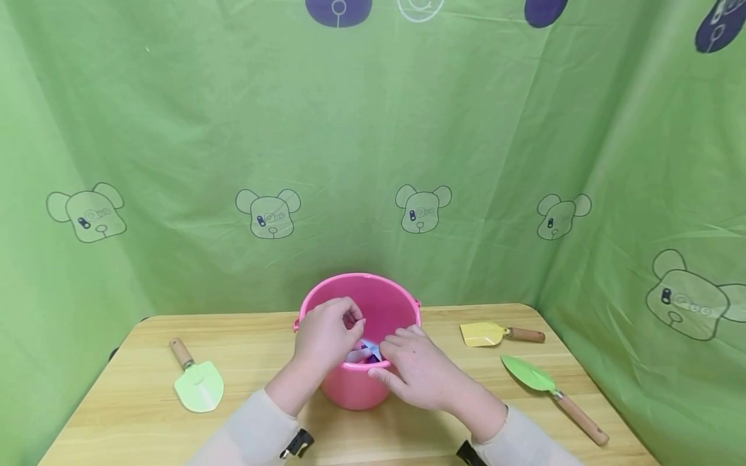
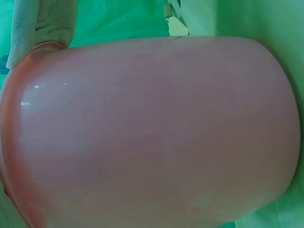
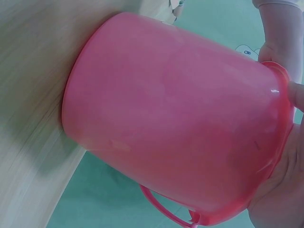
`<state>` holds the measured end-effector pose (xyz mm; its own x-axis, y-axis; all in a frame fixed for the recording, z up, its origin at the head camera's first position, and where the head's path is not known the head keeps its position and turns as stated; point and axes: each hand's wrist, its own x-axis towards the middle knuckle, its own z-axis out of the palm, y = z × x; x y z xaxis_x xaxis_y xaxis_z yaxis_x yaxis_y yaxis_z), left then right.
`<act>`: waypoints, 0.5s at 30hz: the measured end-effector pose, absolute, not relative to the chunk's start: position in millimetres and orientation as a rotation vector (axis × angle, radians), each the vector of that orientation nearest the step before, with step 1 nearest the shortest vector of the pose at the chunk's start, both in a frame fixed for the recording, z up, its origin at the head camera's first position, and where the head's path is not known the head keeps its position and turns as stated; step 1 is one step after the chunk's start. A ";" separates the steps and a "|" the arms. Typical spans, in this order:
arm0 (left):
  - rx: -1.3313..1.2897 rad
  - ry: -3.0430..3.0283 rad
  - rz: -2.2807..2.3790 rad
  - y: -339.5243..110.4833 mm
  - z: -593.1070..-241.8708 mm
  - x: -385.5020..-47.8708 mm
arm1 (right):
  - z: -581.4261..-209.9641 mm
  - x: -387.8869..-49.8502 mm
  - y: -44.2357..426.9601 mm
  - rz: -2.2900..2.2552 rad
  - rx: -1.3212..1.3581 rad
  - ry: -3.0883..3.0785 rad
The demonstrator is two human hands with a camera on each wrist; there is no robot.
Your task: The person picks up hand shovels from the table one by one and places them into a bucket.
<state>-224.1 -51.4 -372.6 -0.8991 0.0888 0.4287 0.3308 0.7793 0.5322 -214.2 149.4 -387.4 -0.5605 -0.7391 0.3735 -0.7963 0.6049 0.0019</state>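
A pink bucket stands upright at the middle of the table; its wall fills much of both wrist views. Inside lie blue and purple pieces and a pale one, partly hidden by the hands. My left hand is over the bucket's left side with its fingers bent; whether it holds anything is hidden. My right hand grips the near right rim, its thumb outside and its fingers over the opening. In the right wrist view that hand lies against the rim.
A pale green shovel lies on the table at the left. At the right are a yellow spade and, nearer, a green pointed trowel, both wooden-handled. Green printed cloth hangs behind and at both sides.
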 end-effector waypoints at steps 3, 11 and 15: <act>-0.303 -2.553 -0.902 -52.3 -374.9 -223.1 | -387.5 -214.2 149.4 0.235 1.245 -2.491; -0.299 -2.466 -0.923 -53.3 -377.6 -222.3 | -387.0 -213.5 149.4 0.239 1.237 -2.499; -0.284 -2.421 -0.968 -53.6 -377.6 -221.5 | -387.0 -213.4 149.7 0.245 1.235 -2.496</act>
